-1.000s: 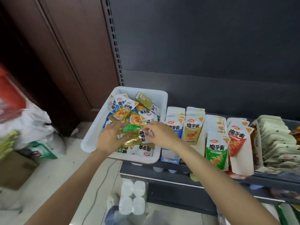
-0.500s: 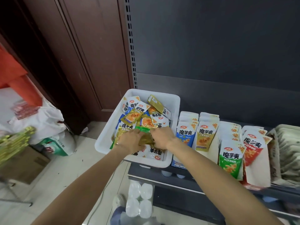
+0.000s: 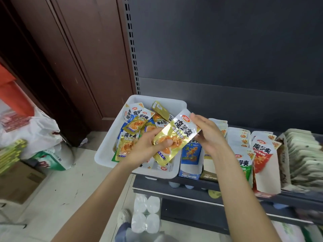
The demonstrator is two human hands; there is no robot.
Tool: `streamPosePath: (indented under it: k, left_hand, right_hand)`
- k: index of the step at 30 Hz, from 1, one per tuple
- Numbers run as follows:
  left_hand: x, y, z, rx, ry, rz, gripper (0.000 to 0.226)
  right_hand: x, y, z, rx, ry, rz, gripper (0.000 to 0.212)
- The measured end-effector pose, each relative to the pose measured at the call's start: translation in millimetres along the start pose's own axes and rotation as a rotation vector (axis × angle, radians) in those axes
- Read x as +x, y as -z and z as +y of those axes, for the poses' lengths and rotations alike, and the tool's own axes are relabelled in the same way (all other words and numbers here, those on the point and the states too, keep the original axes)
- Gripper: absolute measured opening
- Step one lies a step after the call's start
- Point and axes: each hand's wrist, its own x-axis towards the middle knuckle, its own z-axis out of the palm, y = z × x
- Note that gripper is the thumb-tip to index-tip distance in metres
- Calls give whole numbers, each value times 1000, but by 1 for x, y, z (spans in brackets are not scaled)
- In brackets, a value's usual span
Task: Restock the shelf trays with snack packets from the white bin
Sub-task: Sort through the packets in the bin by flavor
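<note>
A gold snack packet is held tilted above the near right part of the white bin, its white top end raised toward the shelf and its lower end pointing back toward the person. Its lower half is gripped by the left hand, with the thumb laid across the printed front and the other fingers curled behind. The right hand is set against the packet's upper right edge, its fingers held straight and together and its palm turned to the left; whether the packet is pinched there or only touched cannot be told. Both forearms are stretched forward from the lower edge of the view, the left from the lower left and the right from the lower right.

More packets are piled loosely in the bin, which rests on the left end of the dark shelf. Just to its right a blue tray is seen, then rows of upright packets in further trays, among them a green packet and a red packet. A wrapped pack of bottles stands on the floor below the shelf. A white bag and a cardboard box lie well apart to the left.
</note>
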Motion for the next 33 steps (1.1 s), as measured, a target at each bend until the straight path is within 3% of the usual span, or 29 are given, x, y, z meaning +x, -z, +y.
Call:
streamPosePath:
  k: [5, 10, 14, 16, 19, 27, 33]
  left_hand:
    - [5, -24, -2, 103, -80, -6, 16]
    - [27, -62, -7, 300, -193, -12, 26]
    - [56, -94, -8, 508, -308, 52, 21]
    - [70, -108, -13, 576, -276, 67, 19]
    - [84, -120, -20, 650, -164, 44, 33]
    - [86, -130, -22, 447, -86, 111, 23]
    - [79, -130, -25, 449, -53, 30, 44]
  right_hand:
    - [-30, 22, 1, -296, 224, 77, 5]
    - [-43, 54, -22, -495, 461, 214, 9]
    - [-36, 87, -38, -853, 554, 255, 2]
    - [-28, 98, -35, -1052, 569, 293, 9]
    - [-14, 102, -25, -1271, 543, 302, 14]
    - [3, 114, -32, -1330, 502, 261, 14]
    - [14, 115, 2, -1568, 431, 257, 20]
